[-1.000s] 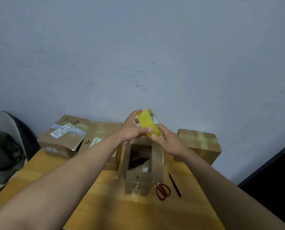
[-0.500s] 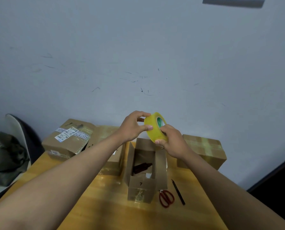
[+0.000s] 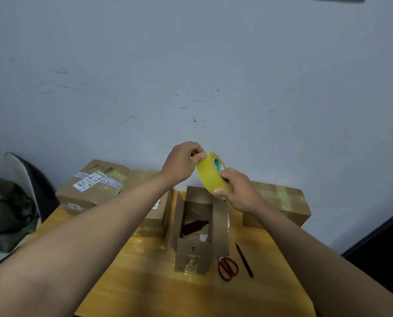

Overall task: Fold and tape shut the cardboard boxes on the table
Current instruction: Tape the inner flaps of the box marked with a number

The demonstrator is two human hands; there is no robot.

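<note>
A yellowish roll of clear tape (image 3: pixel 210 172) is held up above the table. My right hand (image 3: pixel 237 192) grips the roll from below and inside its core. My left hand (image 3: pixel 183 162) pinches the roll's upper edge with thumb and forefinger. Below them an open cardboard box (image 3: pixel 199 250) marked "7" stands on the wooden table (image 3: pixel 145 282), its flaps up, with a dark brown bottle (image 3: pixel 193 226) lying inside.
Taped boxes sit at the back: a labelled one (image 3: pixel 95 184) at the left, another (image 3: pixel 155 213) behind my left forearm, one (image 3: pixel 282 200) at the right. Red scissors (image 3: pixel 227 268) and a black pen (image 3: pixel 244 260) lie right of the open box. A chair with a dark bag (image 3: pixel 5 213) stands left.
Both hands have lifted the tape roll a little and turned it. My left fingers have shifted from the roll's side to pinching its top edge.
</note>
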